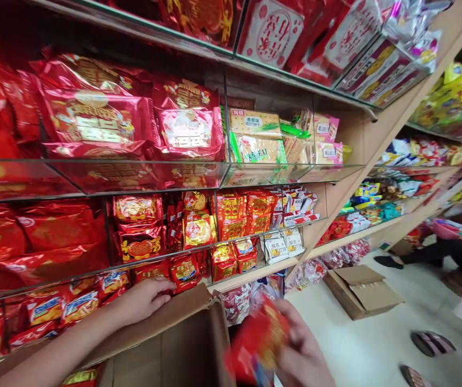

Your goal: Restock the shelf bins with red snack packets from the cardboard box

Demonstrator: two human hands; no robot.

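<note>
My right hand (301, 344) is closed around a red snack packet (259, 338) with gold print, blurred by motion, at the right end of an open cardboard box (186, 344). My left arm reaches across that box. At its far edge, my left hand (150, 301) is open, fingers loosely stretched beside the red packets (185, 271) on the lowest shelf. Whether those fingers touch a packet, I cannot tell. Inside the box, a red and yellow packet (80, 378) shows at the lower left, partly hidden by my forearm.
Glass-fronted shelves of wrapped snacks rise ahead, with large red packs (98, 118) and green-edged biscuit packs (255, 134). A second cardboard box (363, 290) lies on the floor to the right. Beyond it are a person's dark-clad leg (444, 252) and sandals (432, 344).
</note>
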